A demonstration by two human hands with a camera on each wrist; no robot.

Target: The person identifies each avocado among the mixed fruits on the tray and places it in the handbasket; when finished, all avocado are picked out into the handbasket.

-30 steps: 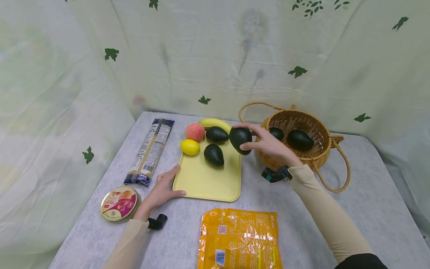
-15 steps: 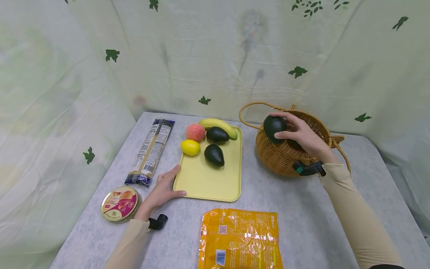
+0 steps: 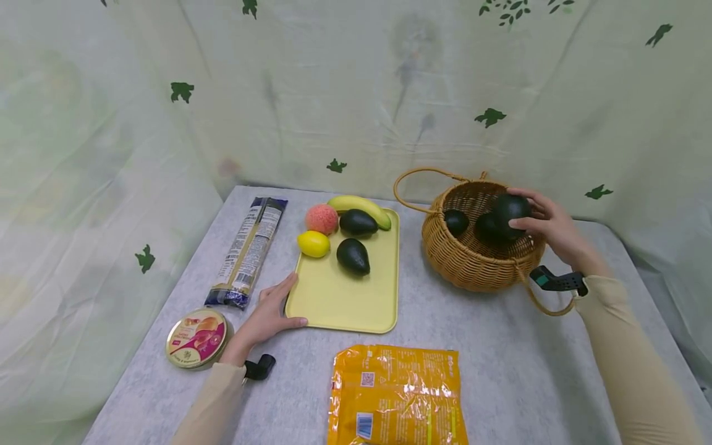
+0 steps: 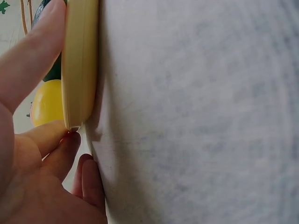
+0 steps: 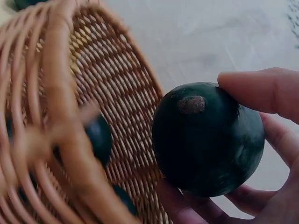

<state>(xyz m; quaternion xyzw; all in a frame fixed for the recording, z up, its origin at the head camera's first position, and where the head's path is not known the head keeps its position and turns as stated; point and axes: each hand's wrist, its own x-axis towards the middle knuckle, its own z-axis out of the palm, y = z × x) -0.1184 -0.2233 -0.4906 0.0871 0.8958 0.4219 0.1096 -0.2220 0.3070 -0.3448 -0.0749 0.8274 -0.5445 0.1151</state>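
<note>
The dark green avocado (image 3: 508, 213) is in your right hand (image 3: 550, 225), above the 2 o'clock side of the wicker basket's (image 3: 473, 272) mouth; whether it touches the fruit below, you cannot tell. Your thumb and fingers close around it, the forearm reaching in from 4 o'clock. A second ago it was at the tray's 1 o'clock corner, and half a second ago at the basket's 10 o'clock rim.

Within the basket, one avocado (image 3: 456, 222) sits toward 9 o'clock and another (image 3: 485, 230) is partly behind your held one.

The yellow tray (image 3: 345, 303) lies left of the basket. Your left hand (image 3: 267, 314) stays at its 8 o'clock corner as before, thumb and fingers spread wide along two edges. Two tray avocados (image 3: 353, 256) rest there, with a lemon (image 3: 314, 244) at 10 o'clock, a pink fruit (image 3: 321, 219) at 11 and a banana (image 3: 361, 205) at 12.

Farther out on the table (image 3: 445, 321), a long printed packet (image 3: 247, 253) with a barcode lies at the tray's 10 o'clock, a fruit-pictured tin (image 3: 196, 338) at 8, and an orange bag (image 3: 397, 395) bearing a QR code and barcode at 5. Their lettering is too small for you to read.
</note>
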